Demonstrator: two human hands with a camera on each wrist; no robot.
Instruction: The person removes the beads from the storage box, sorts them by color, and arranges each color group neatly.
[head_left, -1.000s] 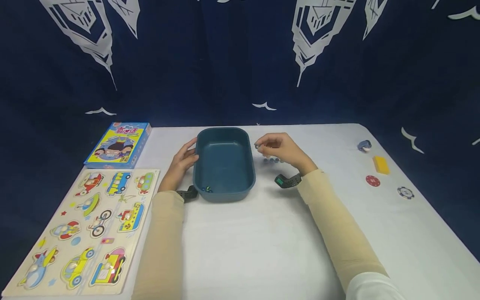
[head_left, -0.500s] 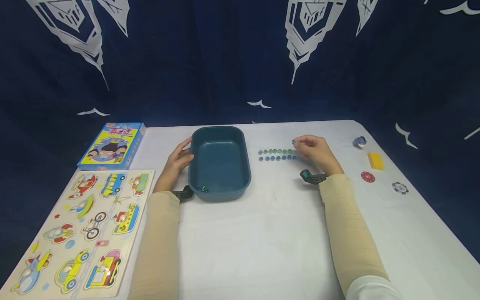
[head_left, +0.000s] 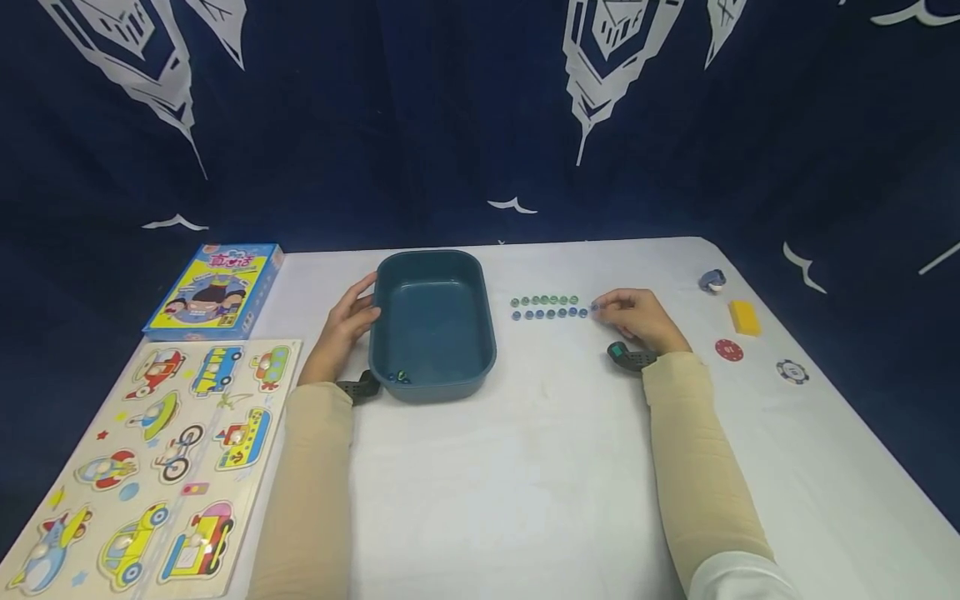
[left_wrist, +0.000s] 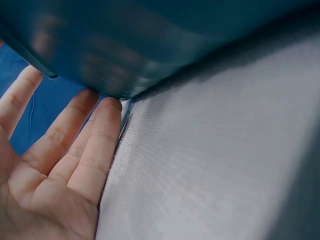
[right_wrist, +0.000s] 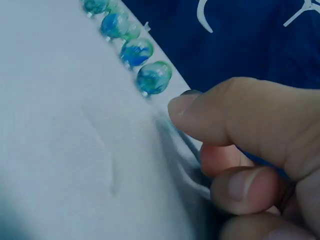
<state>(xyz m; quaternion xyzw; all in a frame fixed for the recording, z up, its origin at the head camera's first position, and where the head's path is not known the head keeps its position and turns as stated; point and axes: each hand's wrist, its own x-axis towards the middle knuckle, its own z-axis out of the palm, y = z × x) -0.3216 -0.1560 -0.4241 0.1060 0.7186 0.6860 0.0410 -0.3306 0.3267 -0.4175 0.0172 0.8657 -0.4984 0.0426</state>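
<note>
Tub (head_left: 431, 325), dark teal, rounded corners: stands on the white-covered table (head_left: 487, 467), left of the marble rows; contains a few dark marbles (head_left: 400, 377) gathered in its near left corner, number uncertain. Left hand (head_left: 343, 329): at the tub's left wall, fingers extended, fingertips touching the outside, nothing clasped — presumably a light brace against sliding. Right hand (head_left: 637, 321): thumb and finger pinching one bluish marble (head_left: 595, 307) at the right end of the near row, a small hold that seems suited to so small and round a thing; whether the marble touches the table cannot be told. Green marbles (head_left: 544, 299): far row, right of the tub. Blue marbles (head_left: 551, 313): near row, just beside the green and roughly parallel — apparently grouped by colour, spaced so each stays distinct. Printed box (head_left: 213, 292): far left, contents unseen. Puzzle board (head_left: 165, 493): near left, bearing vehicle-shaped pieces. Yellow block (head_left: 745, 317), red chip (head_left: 729, 350) and black-and-white chip (head_left: 792, 372): right side, well apart from the marbles.
</note>
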